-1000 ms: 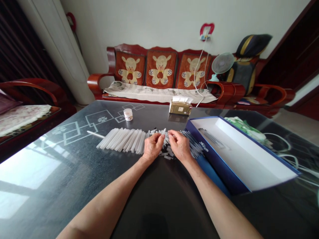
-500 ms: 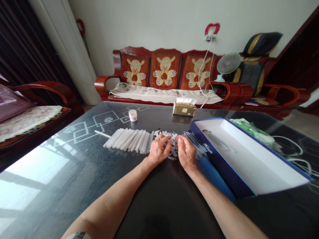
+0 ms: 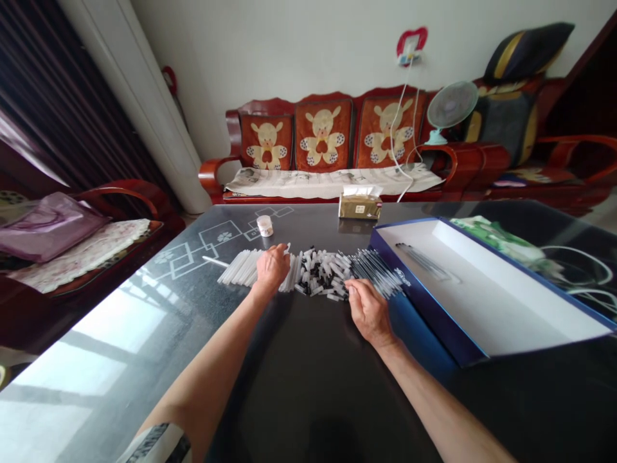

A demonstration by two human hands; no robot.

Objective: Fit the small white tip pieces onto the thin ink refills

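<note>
Clear plastic tubes [image 3: 245, 267] lay in a long band across the bench [image 3: 308, 386], left to right: wider translucent ones side by side at the left end, a jumbled heap of short white and black-tipped pieces [image 3: 321, 273] in the middle, and thin clear rods [image 3: 376, 273] fanned out at the right end, just beside the open blue box [image 3: 475, 292]. Left hand [image 3: 272, 269] was down on the wider tubes near the heap, fingers curled over and pressing onto them. A small white piece [image 3: 288, 247] poked up right by that hand, but whether the grip had hold of it or of anything else could not be told. Right hand [image 3: 370, 313] sat at the near edge of the heap, fingers half curled, with their tips at or almost at the pieces; no held item was visible, though it could not be told for sure. The two hands were apart, with the heap between them. The box had a white inside, with a few thin rods [image 3: 427, 262] lying in it. A single white tube [image 3: 214, 261] lay apart, left of the band. Behind the band stood a small white jar [image 3: 265, 226] and a tissue box [image 3: 360, 206], with a red wooden sofa [image 3: 328, 138] beyond the bench.
</note>
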